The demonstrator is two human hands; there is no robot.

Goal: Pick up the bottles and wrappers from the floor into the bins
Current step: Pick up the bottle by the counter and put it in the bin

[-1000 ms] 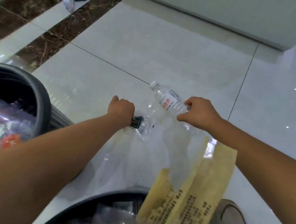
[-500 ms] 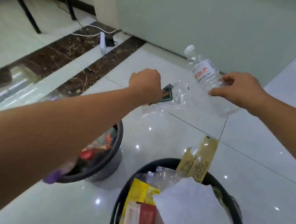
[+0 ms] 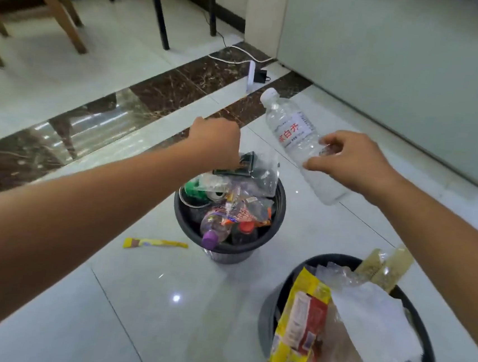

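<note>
- Holding a bottle [image 3: 296,136] in our right hand [image 3: 353,162], cap tilted up-left.
- Left hand [image 3: 216,143] pinches a wrapper [image 3: 258,169], bottle bin [image 3: 225,249] directly beneath.

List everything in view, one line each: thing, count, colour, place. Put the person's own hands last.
Water bottle: one, clear with white cap and label, held in the air above the floor.
Clear wrapper: one, with dark print, hanging over the far bin.
Far bin: one, dark grey, mid-floor, full of bottles and wrappers.
Near bin: one, dark grey, lower right, stuffed with wrappers and white paper.
Yellow wrapper: one, flat on the floor left of the far bin.
Power strip: one, white, on the brown tile band.
Wooden chair: one, upper left.
Left hand: gripping the clear wrapper.
Right hand: gripping the water bottle.
</note>
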